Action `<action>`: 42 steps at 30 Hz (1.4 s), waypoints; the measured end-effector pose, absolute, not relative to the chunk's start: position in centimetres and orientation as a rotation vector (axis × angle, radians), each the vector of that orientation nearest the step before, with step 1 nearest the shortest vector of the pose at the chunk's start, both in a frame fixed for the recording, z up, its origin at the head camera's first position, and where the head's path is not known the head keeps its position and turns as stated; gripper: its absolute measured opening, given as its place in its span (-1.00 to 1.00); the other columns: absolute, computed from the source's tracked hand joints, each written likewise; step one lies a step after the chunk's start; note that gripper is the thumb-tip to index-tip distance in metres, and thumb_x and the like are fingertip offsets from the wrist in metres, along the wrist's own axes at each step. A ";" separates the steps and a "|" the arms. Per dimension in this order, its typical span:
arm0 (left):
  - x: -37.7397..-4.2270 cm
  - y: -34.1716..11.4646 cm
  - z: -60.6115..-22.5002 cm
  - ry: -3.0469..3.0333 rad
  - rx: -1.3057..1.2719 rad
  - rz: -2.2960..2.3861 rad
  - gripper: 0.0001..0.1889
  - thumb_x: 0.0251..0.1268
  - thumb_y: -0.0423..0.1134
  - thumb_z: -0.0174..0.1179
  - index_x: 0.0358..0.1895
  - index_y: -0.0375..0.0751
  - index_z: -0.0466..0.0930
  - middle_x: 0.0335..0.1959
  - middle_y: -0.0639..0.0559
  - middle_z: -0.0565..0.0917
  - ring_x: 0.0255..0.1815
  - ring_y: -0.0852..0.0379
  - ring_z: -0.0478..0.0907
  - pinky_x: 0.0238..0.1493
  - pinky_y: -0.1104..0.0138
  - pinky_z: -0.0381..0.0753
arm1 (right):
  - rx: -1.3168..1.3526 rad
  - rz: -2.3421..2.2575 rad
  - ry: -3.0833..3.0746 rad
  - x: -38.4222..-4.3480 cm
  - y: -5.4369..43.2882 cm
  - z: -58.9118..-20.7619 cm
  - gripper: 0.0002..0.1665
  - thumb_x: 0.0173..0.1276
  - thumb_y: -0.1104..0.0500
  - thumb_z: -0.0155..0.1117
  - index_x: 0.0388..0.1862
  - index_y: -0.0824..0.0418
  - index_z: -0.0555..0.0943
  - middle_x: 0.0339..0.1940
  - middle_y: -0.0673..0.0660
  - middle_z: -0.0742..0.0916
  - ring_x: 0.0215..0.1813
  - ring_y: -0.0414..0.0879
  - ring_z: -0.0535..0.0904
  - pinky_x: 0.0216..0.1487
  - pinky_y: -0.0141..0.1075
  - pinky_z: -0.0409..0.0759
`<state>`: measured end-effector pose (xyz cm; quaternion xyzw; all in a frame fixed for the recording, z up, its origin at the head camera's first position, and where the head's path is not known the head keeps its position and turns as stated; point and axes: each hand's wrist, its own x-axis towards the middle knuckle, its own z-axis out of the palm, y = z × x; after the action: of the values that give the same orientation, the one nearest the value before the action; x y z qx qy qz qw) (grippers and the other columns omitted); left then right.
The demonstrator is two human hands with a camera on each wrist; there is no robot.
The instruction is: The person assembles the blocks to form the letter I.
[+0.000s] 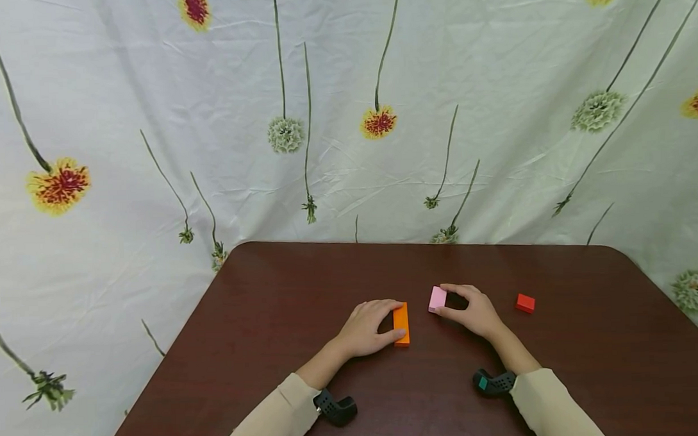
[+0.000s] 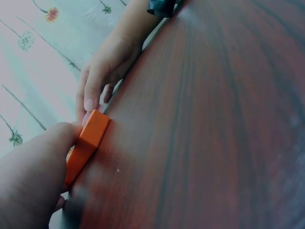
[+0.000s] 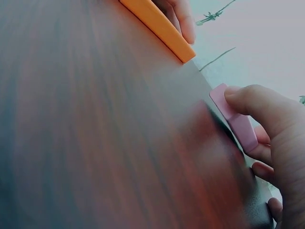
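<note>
A long orange block [image 1: 401, 325] lies on the dark table, pinched at its two ends by my left hand [image 1: 364, 330]. In the left wrist view the thumb presses close against the orange block [image 2: 88, 143]. My right hand [image 1: 475, 311] grips a smaller pink block [image 1: 437, 299] between thumb and fingers, to the right of the orange one and a little farther back. Seen from the right wrist, the pink block [image 3: 237, 119] is tilted close over the tabletop, with a dark reflection beneath it. A gap separates the two blocks.
A small red block [image 1: 525, 303] rests on the table to the right of my right hand. The reddish-brown table [image 1: 305, 271] has rounded far corners, and a white flowered cloth [image 1: 336, 173] hangs behind it. Dark bands are on both wrists.
</note>
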<state>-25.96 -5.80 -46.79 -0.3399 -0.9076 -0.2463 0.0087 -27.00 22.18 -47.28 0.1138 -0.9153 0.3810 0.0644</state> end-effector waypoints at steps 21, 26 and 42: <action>-25.8 -5.6 -46.8 -2.832 -1.071 -0.785 -0.40 0.39 0.19 0.05 0.41 0.03 0.35 0.39 0.07 0.40 0.40 0.00 0.26 0.38 -0.02 0.13 | 0.268 1.296 -2.725 -26.5 22.1 -46.5 -0.24 0.16 -0.15 0.46 0.31 0.12 0.54 0.30 0.29 0.51 0.28 0.23 0.37 0.24 0.26 0.29; -25.9 -5.6 -46.8 -2.834 -1.068 -0.782 -0.39 0.39 0.19 0.04 0.41 0.03 0.35 0.39 0.07 0.39 0.40 0.00 0.26 0.39 -0.02 0.11 | 0.268 1.327 -2.708 -26.3 22.2 -46.2 -0.24 0.16 -0.13 0.47 0.31 0.13 0.54 0.30 0.28 0.52 0.28 0.23 0.37 0.27 0.26 0.26; -26.0 -5.8 -46.9 -2.846 -1.056 -0.762 -0.38 0.39 0.21 0.03 0.42 0.04 0.34 0.40 0.06 0.38 0.41 -0.01 0.25 0.40 -0.03 0.09 | 0.305 1.350 -2.706 -25.5 22.1 -45.3 -0.28 0.18 -0.11 0.45 0.29 0.12 0.55 0.30 0.28 0.52 0.28 0.25 0.37 0.24 0.27 0.29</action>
<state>-25.99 -5.77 -46.88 -0.3375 -0.9093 -0.2435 0.0061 -25.50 22.10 -45.25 0.1001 -0.8891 0.4438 0.0512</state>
